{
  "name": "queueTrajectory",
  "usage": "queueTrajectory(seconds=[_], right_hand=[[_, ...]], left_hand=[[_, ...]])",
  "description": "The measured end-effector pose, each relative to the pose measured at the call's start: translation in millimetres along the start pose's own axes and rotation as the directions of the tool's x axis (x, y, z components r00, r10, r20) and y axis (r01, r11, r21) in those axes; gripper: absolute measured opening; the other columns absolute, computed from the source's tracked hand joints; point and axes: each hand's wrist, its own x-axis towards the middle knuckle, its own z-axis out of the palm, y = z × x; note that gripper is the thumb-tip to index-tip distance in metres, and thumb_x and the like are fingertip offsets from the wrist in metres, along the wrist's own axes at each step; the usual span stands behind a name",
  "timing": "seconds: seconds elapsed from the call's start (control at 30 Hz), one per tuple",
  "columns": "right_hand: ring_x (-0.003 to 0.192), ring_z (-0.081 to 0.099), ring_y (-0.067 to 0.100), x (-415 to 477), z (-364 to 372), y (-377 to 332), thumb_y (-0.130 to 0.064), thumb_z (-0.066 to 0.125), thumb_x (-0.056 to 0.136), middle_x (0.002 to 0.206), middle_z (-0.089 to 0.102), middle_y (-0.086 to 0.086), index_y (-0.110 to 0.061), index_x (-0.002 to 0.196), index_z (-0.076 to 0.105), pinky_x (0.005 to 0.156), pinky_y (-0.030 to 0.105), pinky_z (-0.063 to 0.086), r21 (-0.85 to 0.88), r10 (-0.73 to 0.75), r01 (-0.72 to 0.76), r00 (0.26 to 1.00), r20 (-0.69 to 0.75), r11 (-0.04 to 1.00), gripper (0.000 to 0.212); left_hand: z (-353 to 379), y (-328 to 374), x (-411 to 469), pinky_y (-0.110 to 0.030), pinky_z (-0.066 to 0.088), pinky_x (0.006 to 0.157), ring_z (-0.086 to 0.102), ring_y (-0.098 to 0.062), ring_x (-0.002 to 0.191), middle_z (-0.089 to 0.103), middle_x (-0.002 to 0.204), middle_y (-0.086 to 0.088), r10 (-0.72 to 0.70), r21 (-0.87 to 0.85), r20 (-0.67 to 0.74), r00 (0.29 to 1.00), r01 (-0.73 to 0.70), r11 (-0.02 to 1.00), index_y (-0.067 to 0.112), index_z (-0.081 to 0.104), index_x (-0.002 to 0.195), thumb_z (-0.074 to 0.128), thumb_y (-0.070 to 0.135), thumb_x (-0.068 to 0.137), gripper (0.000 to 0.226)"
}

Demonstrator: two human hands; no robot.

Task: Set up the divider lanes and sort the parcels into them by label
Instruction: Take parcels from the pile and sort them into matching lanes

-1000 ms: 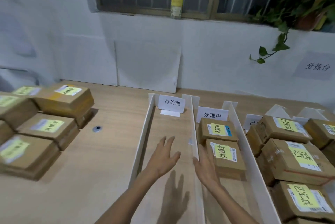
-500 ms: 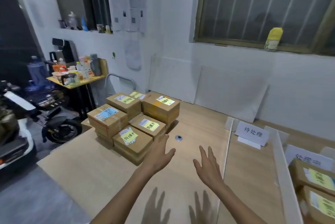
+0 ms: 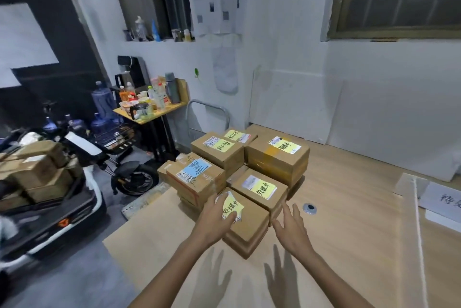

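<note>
Contact is confirmed at the left hand (image 3: 215, 215) only: its fingers lie spread and flat on top of the nearest parcel (image 3: 252, 225), gripping nothing and partly covering the yellow label (image 3: 234, 204). The right hand (image 3: 291, 226) is wide open just beside the parcel's right edge; whether it touches cannot be determined. A lift from this posture probably risks a slip, because neither hand is under or around the carton. The covered label could be misread, sending the parcel to the wrong divider lane (image 3: 416, 210), which stands well apart at the right. A sideways pull may drag the lower box (image 3: 245, 245) on which the parcel rests, or nudge the blue-labelled box (image 3: 195, 174) near the edge of the table (image 3: 349, 233). The parcel is a flat brown carton at the near corner of the pile. Its label carries dark handwriting and looks crumpled, with one corner lifting, so rubbing could peel it.
</note>
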Motion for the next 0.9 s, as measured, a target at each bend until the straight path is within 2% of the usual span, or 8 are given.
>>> queueTrajectory(seconds=[0.13, 0.2, 0.3, 0.4, 0.5, 0.6, 0.73, 0.9], right_hand=[[0.14, 0.028, 0.032, 39, 2, -20, -0.033, 0.045, 0.1, 0.149, 0.028, 0.006, -0.03, 0.149, 0.025, 0.107, 0.044, 0.035, 0.119, 0.023, -0.018, 0.999, -0.038, 0.993, 0.053], [0.139, 0.03, 0.03, 53, 0, -26, -0.029, 0.046, 0.101, 0.148, 0.03, 0.007, -0.024, 0.149, 0.028, 0.107, 0.041, 0.034, 0.131, 0.066, -0.057, 0.996, -0.062, 0.99, 0.052], [0.136, 0.036, 0.027, 75, -2, -29, -0.026, 0.047, 0.101, 0.143, 0.035, 0.008, -0.021, 0.144, 0.033, 0.105, 0.039, 0.037, 0.176, 0.138, -0.119, 0.985, -0.103, 0.977, 0.045], [0.134, 0.041, 0.023, 96, -8, -29, -0.026, 0.048, 0.101, 0.139, 0.042, 0.007, -0.021, 0.145, 0.035, 0.098, 0.029, 0.038, 0.259, 0.211, -0.165, 0.964, -0.161, 0.952, 0.046], [0.134, 0.039, 0.023, 119, -15, -29, -0.026, 0.046, 0.103, 0.143, 0.04, 0.009, -0.019, 0.15, 0.028, 0.093, 0.026, 0.033, 0.273, 0.268, -0.206, 0.94, -0.212, 0.939, 0.052], [0.139, 0.032, 0.025, 142, -19, -32, -0.025, 0.046, 0.103, 0.151, 0.034, 0.009, -0.017, 0.152, 0.025, 0.108, 0.035, 0.032, 0.298, 0.339, -0.256, 0.9, -0.273, 0.92, 0.055], [0.14, 0.031, 0.027, 176, -18, -38, -0.024, 0.046, 0.102, 0.151, 0.034, 0.01, -0.018, 0.152, 0.025, 0.11, 0.038, 0.03, 0.302, 0.379, -0.286, 0.869, -0.318, 0.91, 0.054], [0.14, 0.032, 0.024, 223, -13, -37, -0.025, 0.046, 0.102, 0.152, 0.036, 0.007, -0.018, 0.153, 0.025, 0.11, 0.033, 0.029, 0.312, 0.42, -0.314, 0.827, -0.374, 0.897, 0.055]], left_hand=[[-6, -11, 48, -0.02, 0.033, 0.099, 0.041, -0.013, 0.131, 0.035, 0.149, 0.0, 0.036, 0.023, 0.019, 0.999, -0.036, 0.999, 0.023, 0.039, 0.146, 0.057, 0.033, 0.097, 0.053], [-6, -14, 72, -0.021, 0.034, 0.099, 0.042, -0.012, 0.129, 0.038, 0.146, 0.0, 0.038, 0.024, 0.037, 0.999, -0.039, 0.999, 0.023, 0.039, 0.145, 0.057, 0.035, 0.096, 0.054], [-1, -16, 109, -0.042, 0.04, 0.11, 0.04, -0.021, 0.136, 0.037, 0.148, -0.001, 0.044, -0.005, 0.096, 0.994, -0.044, 0.999, 0.031, 0.034, 0.147, 0.052, 0.049, 0.092, 0.06], [4, -13, 148, -0.053, 0.046, 0.103, 0.052, -0.023, 0.126, 0.031, 0.151, 0.006, 0.074, -0.038, 0.118, 0.99, -0.07, 0.997, 0.046, 0.024, 0.146, 0.045, 0.061, 0.087, 0.064], [7, -8, 189, -0.045, 0.037, 0.112, 0.039, -0.022, 0.138, 0.028, 0.156, -0.002, 0.123, -0.058, 0.126, 0.984, -0.116, 0.992, 0.028, 0.028, 0.152, 0.051, 0.046, 0.097, 0.062], [7, -6, 235, -0.039, 0.032, 0.114, 0.035, -0.021, 0.141, 0.031, 0.155, -0.006, 0.15, -0.081, 0.13, 0.98, -0.141, 0.987, 0.016, 0.03, 0.153, 0.051, 0.037, 0.099, 0.061], [7, -3, 287, -0.045, 0.035, 0.115, 0.035, -0.023, 0.141, 0.03, 0.155, -0.005, 0.199, -0.141, 0.166, 0.966, -0.177, 0.974, 0.022, 0.028, 0.153, 0.049, 0.046, 0.096, 0.065], [21, 2, 347, -0.044, 0.027, 0.117, 0.02, -0.028, 0.147, 0.017, 0.161, -0.007, 0.305, -0.143, 0.134, 0.943, -0.286, 0.947, 0.025, 0.029, 0.152, 0.049, 0.035, 0.1, 0.057]])
